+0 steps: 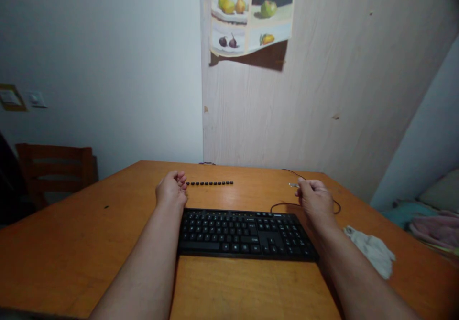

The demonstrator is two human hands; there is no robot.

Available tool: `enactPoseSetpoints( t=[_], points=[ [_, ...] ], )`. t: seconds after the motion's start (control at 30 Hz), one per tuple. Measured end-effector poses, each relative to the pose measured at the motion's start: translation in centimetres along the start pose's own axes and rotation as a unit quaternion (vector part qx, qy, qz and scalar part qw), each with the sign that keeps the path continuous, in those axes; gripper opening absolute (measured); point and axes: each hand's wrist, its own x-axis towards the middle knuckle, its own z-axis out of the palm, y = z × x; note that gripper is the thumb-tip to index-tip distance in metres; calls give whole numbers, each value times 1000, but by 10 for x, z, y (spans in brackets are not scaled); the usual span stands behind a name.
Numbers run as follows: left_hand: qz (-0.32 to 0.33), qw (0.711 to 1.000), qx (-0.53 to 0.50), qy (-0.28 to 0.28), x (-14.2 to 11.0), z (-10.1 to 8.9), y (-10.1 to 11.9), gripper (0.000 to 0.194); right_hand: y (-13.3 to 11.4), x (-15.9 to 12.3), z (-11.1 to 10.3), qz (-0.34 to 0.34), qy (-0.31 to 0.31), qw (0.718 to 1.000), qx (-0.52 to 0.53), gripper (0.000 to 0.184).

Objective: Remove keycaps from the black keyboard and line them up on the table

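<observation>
A black keyboard (247, 234) lies flat on the table between my forearms, some of its key labels readable. Behind it runs a straight row of small black keycaps (211, 183). At the left end of that row rests my left hand (171, 189), turned on its side with the fingers curled in; whatever they may hold is hidden. My right hand (316, 198), above the table beyond the keyboard's right back corner, pinches a small silver metal tool (293, 185). Its tip points left, and my fingers cover the rest, so its exact kind does not show.
A black cable (287, 204) loops behind the keyboard and past my right hand. Right of my forearm lies a crumpled pale cloth (373, 250). One small black piece (106, 207) is on the wooden table (71, 248) at left. A chair (53, 167) stands beyond the left edge.
</observation>
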Motion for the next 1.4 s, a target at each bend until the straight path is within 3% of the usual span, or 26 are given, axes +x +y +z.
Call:
enactPoseSetpoints(
  t=[0.57, 0.73, 1.0, 1.17, 1.4],
  points=[
    [1, 999, -8, -43, -10, 5, 1, 4, 1, 3, -2, 2, 22, 1000, -20, 31],
    [4, 999, 6, -40, -6, 2, -3, 2, 3, 2, -2, -1, 4, 998, -62, 32],
    [13, 999, 29, -29, -4, 2, -12, 2, 5, -2, 0, 24, -27, 999, -29, 36],
    [52, 998, 31, -26, -2, 2, -18, 9, 4, -4, 1, 7, -36, 998, -46, 36],
    [47, 999, -5, -17, -8, 5, -4, 9, 4, -2, 2, 1, -39, 996, -80, 36]
  ],
)
